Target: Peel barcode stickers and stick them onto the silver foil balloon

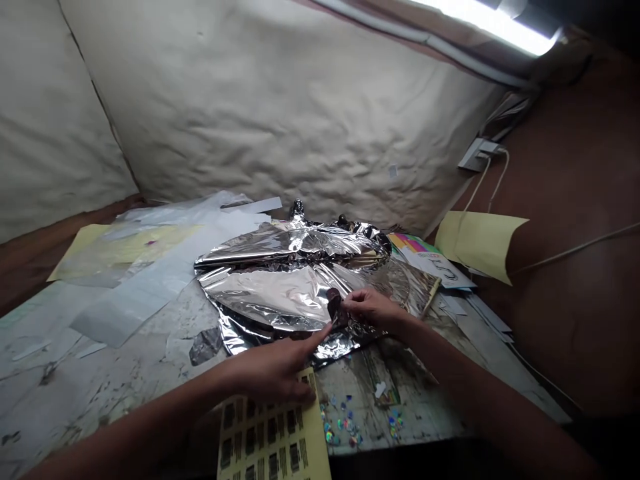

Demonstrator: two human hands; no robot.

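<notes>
A crumpled silver foil balloon (280,287) lies flat on the worktable (125,373). My right hand (373,308) pinches a small dark piece at the foil's near edge, fingers closed on it. My left hand (273,368) rests on a yellow label sheet (280,440) printed with dark rectangles, index finger stretched out and touching the foil edge next to the right hand's pinch.
White and yellow paper sheets (130,260) cover the table's left. A colourful booklet (425,257) and a yellow sheet (480,243) lie at the right. Shiny confetti bits (345,423) are scattered near the front edge. A padded wall stands behind; a socket with cables (480,155) is at the right.
</notes>
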